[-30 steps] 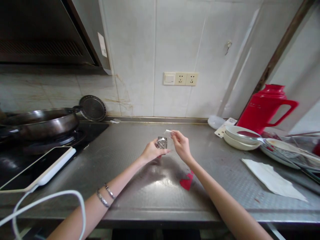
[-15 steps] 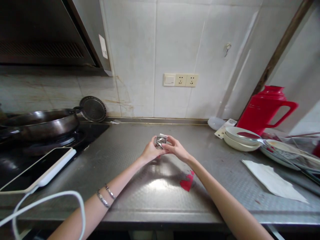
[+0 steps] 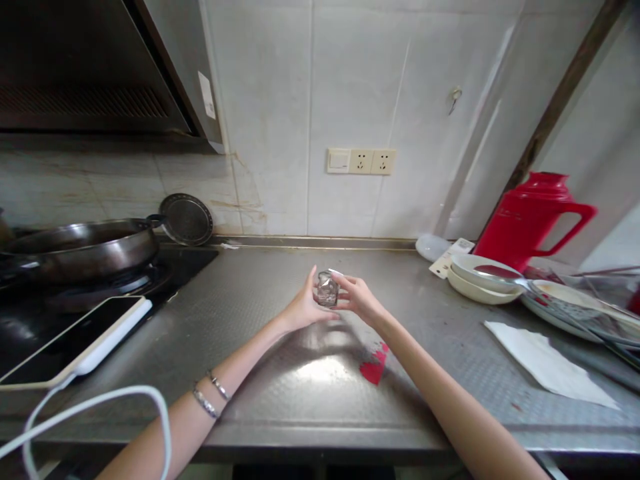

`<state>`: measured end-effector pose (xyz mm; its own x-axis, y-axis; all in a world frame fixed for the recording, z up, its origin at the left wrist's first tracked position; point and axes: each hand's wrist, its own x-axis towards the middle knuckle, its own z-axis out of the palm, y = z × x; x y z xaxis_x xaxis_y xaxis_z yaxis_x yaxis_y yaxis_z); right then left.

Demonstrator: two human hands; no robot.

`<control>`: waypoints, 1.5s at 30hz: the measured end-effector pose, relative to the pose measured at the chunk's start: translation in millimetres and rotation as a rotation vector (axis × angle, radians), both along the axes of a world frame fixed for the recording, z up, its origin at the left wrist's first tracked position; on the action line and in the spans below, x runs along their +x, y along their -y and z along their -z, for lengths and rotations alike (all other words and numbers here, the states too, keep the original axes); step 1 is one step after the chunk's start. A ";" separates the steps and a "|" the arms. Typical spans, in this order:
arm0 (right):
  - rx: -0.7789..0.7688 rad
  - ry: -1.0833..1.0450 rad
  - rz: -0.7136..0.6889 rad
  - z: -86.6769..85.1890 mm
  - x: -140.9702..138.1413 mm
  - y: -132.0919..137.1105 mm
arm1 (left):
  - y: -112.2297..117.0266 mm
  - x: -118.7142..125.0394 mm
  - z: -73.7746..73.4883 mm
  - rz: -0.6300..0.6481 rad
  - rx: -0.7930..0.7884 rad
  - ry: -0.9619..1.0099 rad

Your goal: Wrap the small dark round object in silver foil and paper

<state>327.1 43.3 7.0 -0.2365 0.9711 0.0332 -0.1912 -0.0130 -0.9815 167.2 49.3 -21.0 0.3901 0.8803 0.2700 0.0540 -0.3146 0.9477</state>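
Stainless-steel counter (image 3: 240, 287) under both hands; range hood (image 3: 90, 60) up & L of them. Lidless pan (image 3: 107, 247) on hob, well L of L hand. Red thermos (image 3: 527, 220) far R, beyond R hand; stacked dishes (image 3: 483, 290) closer in. White paper napkin (image 3: 550, 363) R of R forearm. L hand (image 3: 304, 307) spread, thumb & index apart; can't tell if other fingertips touch. R hand (image 3: 363, 298) grips w/ fingertips. Torn red scrap (image 3: 374, 368) just below R hand. Small shiny silver-grey block (image 3: 327, 292) btwn hands, in R fingertips.
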 end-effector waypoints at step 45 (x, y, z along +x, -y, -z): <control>1.030 0.451 0.420 5.0 -9.4 16.3 | -0.7 4.7 4.7 -0.292 0.117 0.025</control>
